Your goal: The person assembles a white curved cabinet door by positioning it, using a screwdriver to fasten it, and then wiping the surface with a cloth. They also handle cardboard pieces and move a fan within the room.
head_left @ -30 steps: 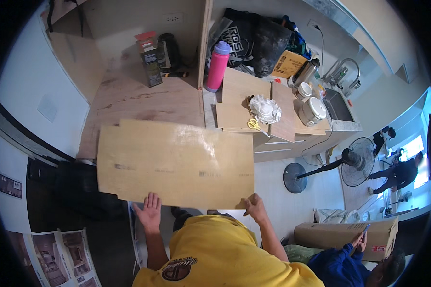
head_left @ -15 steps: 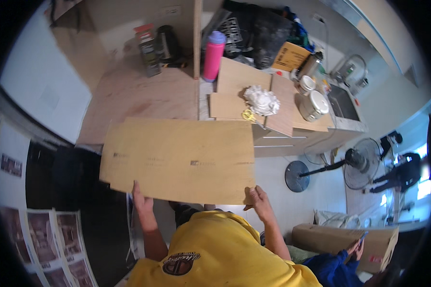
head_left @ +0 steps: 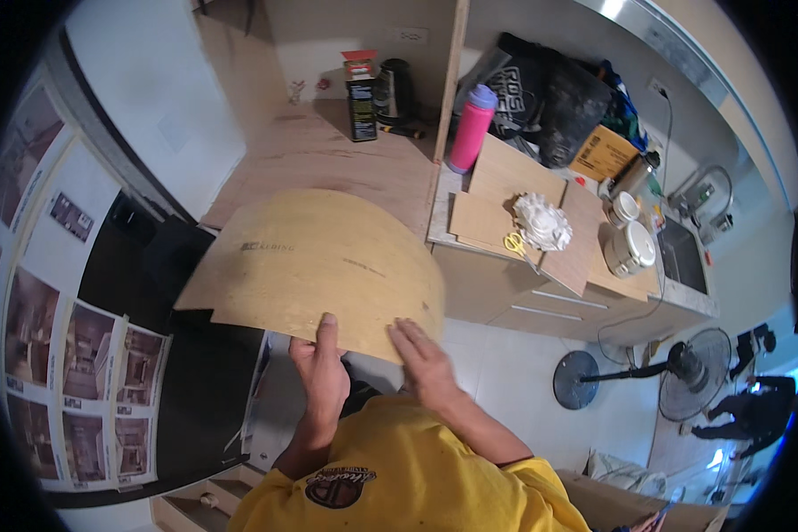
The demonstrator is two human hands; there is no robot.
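A large thin plywood sheet (head_left: 319,262) is held out in front of me, its far edge bowed upward. My left hand (head_left: 321,377) grips its near edge with the thumb on top. My right hand (head_left: 424,356) lies flat on the near right part of the sheet, fingers spread over the edge. I wear a yellow shirt (head_left: 408,470). The sheet hangs above a wooden counter (head_left: 328,160) and a dark floor area on the left.
A pink bottle (head_left: 470,129), a dark carton (head_left: 360,97) and a kettle (head_left: 395,84) stand on the counter. Plywood offcuts (head_left: 492,195), a white rag (head_left: 541,222) and yellow scissors (head_left: 514,241) lie to the right. A floor fan (head_left: 683,381) stands at lower right.
The sheet has swung round and bowed, showing its narrow end toward me. My hands moved closer together on its near edge.
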